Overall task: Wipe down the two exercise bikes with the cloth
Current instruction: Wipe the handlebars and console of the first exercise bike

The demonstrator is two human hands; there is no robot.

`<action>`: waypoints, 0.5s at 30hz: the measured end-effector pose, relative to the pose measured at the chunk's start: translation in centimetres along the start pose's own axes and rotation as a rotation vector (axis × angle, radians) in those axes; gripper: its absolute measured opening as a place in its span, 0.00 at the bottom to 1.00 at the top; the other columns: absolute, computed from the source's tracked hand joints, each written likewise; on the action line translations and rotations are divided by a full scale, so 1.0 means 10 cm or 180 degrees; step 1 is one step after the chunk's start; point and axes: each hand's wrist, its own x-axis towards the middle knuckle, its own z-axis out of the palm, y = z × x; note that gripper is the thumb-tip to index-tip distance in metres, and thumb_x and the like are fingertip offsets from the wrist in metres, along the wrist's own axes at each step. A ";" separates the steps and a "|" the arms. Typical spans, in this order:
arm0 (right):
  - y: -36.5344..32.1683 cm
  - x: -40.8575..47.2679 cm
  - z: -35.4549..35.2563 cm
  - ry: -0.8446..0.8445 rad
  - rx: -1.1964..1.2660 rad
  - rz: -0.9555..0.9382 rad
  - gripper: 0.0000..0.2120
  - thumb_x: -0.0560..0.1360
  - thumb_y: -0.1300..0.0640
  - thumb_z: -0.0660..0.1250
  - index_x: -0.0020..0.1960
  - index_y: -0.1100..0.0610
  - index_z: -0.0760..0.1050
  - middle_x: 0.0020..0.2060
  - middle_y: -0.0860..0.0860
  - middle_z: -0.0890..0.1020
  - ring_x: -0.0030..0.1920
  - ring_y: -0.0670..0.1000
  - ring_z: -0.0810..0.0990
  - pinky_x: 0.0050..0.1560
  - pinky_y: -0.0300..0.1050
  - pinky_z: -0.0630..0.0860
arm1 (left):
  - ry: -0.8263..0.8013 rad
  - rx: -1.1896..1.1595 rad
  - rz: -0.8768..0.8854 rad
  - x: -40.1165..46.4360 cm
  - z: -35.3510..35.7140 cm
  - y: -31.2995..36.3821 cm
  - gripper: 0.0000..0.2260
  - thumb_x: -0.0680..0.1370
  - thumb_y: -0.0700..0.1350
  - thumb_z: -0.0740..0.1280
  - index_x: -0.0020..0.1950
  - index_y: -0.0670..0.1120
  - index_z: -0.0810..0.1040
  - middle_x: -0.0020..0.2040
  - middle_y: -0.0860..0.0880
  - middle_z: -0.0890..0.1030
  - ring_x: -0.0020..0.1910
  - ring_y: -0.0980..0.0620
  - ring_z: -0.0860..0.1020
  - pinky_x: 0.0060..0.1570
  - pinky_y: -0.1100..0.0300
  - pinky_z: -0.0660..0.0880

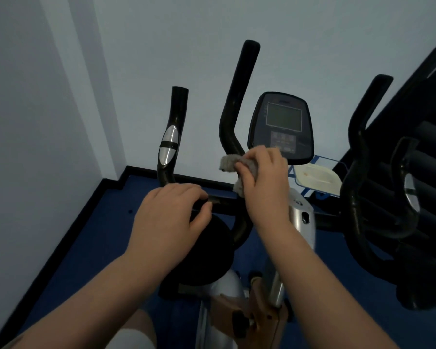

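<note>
A grey cloth point(233, 165), bunched and folded, is pressed against the lower bend of the inner handlebar point(237, 96) of the exercise bike point(300, 215), just below its console point(282, 127). The right hand point(262, 177) grips the cloth with fingers curled over it and thumb tucked beneath, one end of the cloth sticking out to the left of the knuckles and another hanging below the palm. The left hand point(171, 212) rests on the bike's horizontal crossbar point(222, 201), fingers bent over the top of the bar and thumb along its near side; whether it fully clasps the bar cannot be told. The outer handlebar point(170, 137), black with a silver sensor pad, rises just beyond the left hand's fingertips. Both forearms reach in from the bottom edge of the view, bare to the elbow.

The bike stands on a blue floor point(106, 222) close to the corner where two pale walls point(35, 96) meet a black skirting. To the right, the dark handlebars of a second exercise bike point(368, 172) curve upward, with a white and blue tray point(317, 177) lying on the floor between the two machines.
</note>
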 end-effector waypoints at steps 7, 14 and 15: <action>0.02 0.01 -0.06 -0.0197 -0.0030 -0.0204 0.04 0.75 0.58 0.69 0.46 0.55 0.74 0.48 0.47 0.70 0.51 0.50 0.69 0.48 0.40 0.66 | 0.0004 0.0012 -0.0047 0.00 0.00 -0.01 0.11 0.76 0.51 0.63 0.50 0.49 0.83 0.50 0.55 0.83 0.50 0.52 0.80 0.53 0.52 0.75; 0.02 -0.11 -0.04 -0.0178 0.0281 0.0012 0.05 0.75 0.57 0.68 0.47 0.52 0.72 0.49 0.47 0.70 0.53 0.50 0.70 0.50 0.41 0.68 | -0.0032 -0.0075 -0.0008 -0.02 0.01 -0.02 0.11 0.76 0.51 0.63 0.50 0.48 0.82 0.50 0.54 0.83 0.50 0.52 0.79 0.52 0.48 0.75; 0.04 -0.29 -0.08 -0.0158 0.0354 0.0002 0.06 0.75 0.57 0.68 0.46 0.49 0.71 0.48 0.46 0.69 0.53 0.49 0.71 0.50 0.39 0.69 | -0.0019 -0.0097 -0.0013 -0.02 0.01 -0.02 0.11 0.76 0.51 0.63 0.50 0.48 0.82 0.49 0.54 0.83 0.50 0.52 0.79 0.52 0.48 0.76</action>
